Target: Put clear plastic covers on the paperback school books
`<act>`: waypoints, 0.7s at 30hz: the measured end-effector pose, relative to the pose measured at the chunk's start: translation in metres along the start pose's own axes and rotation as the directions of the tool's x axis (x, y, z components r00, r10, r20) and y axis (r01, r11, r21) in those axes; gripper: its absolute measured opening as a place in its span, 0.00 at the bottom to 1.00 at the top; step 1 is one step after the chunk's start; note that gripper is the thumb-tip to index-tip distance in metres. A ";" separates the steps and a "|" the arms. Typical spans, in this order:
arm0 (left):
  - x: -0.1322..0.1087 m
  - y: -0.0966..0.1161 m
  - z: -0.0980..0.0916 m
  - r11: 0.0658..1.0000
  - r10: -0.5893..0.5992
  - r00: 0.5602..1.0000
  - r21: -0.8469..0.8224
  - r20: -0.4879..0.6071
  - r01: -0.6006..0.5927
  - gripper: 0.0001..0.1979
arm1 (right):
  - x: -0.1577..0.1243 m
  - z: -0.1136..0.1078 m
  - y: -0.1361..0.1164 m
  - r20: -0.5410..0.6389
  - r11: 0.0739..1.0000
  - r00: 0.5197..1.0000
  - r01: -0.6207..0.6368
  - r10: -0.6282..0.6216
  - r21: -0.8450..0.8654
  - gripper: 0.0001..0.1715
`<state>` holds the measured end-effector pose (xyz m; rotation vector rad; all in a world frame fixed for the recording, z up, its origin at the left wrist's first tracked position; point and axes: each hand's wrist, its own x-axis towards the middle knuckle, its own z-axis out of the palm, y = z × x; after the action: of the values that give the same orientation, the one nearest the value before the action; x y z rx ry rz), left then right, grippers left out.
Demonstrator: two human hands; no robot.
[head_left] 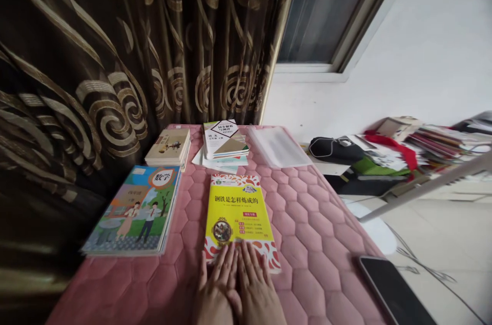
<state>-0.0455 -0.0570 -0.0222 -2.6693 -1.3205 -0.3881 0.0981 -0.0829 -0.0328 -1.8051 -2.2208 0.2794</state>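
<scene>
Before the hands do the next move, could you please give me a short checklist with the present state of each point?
1. Left hand and right hand both at the yellow novel: ok, fingers over its near edge.
2. Novel closed and flat: ok.
3. Novel apart from the mathematics textbook: ok, pink cover shows between them.
4. Smartphone well inside the table edge: not ok, it lies right at the edge.
5. Translucent plastic sheets complete in number: cannot tell.
</scene>
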 end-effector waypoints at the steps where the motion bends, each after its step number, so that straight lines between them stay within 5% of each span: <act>1: -0.004 -0.001 0.001 1.000 0.005 1.000 0.018 -0.020 -0.005 0.41 | -0.003 0.004 0.001 0.004 1.000 1.000 0.008 -0.008 -0.004 0.43; 13: -0.019 -0.034 -0.032 0.977 -0.043 0.993 0.205 -0.107 0.064 0.34 | -0.045 0.006 0.052 -0.286 0.969 0.958 -0.106 0.038 -0.225 0.46; 21: -0.017 -0.038 -0.030 0.973 0.007 0.984 0.230 -0.177 0.034 0.27 | -0.040 0.015 0.057 -0.399 0.927 0.917 -0.128 -0.025 -0.352 0.43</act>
<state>-0.0902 -0.0539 0.0018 -2.3761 -1.2477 -0.4315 0.1539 -0.1097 -0.0686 -1.8908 -2.0261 -0.4981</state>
